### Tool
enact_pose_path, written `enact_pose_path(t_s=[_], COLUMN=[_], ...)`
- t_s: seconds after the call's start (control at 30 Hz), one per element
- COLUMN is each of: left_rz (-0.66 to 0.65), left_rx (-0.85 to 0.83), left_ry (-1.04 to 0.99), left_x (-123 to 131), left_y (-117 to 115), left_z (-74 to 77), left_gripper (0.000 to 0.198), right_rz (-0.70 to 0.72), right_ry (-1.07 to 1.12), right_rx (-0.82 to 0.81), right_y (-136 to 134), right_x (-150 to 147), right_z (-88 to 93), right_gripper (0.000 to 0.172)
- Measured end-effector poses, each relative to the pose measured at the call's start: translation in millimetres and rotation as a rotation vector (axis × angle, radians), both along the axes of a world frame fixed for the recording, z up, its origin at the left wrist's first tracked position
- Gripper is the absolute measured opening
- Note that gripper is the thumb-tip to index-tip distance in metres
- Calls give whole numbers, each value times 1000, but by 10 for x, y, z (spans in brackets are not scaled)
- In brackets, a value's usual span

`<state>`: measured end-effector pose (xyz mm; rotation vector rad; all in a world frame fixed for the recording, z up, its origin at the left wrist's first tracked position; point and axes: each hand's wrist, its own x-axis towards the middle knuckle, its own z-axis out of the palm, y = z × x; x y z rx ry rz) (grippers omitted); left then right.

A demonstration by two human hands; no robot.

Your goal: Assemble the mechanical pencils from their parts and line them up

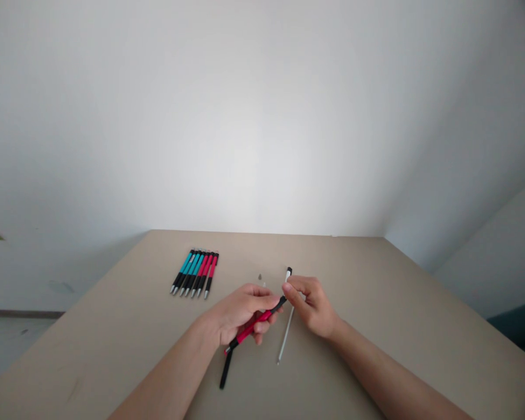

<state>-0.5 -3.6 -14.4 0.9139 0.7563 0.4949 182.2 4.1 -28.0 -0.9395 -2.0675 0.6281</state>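
Observation:
My left hand (249, 309) is closed around a pen with a red barrel (248, 331) and a black grip, held at a slant. My right hand (312, 306) pinches at the upper end of the black grip, thumb and forefinger together; the exact tip is hidden by the fingers. Beneath the right hand lies a thin white pen refill (285, 338) with a black end, partly covered by the fingers. A black tube-like piece (225, 371) rests on the table below the pen's lower end. Just beyond the left hand sits a small grey cone-shaped pen tip (259, 277).
Several pens (195, 274), turquoise and red with black grips, lie side by side at the left of the beige table (157, 338). A small pale piece (264, 285) is near the grey tip. A white wall (262, 116) stands behind the table's far edge.

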Motion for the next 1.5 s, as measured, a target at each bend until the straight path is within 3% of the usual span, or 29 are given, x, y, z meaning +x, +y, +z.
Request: enact_pose_path(t_s=[0.3,0.5,0.73,1.3,1.5], left_rz=[-94,-89,-117,23,-9], left_rx=[-16,32,-72,46,71], left_ry=[-7,-3,-84,68,41], left_x=[-29,-40,-12,56,48], left_y=[-9,17,0,-29,-44], left_z=[-6,-43,-13,16,33], left_gripper=[37,34,38,35,32], right_rz=[-55,-40,-1,-1,-4], right_ry=[65,67,85,41,70], right_rx=[-2,17,25,27,13], right_y=[0,3,1,-24,-30], right_x=[6,10,3,-17,-10], right_z=[-5,-27,-24,-13,-2], right_gripper=[47,46,47,45,45])
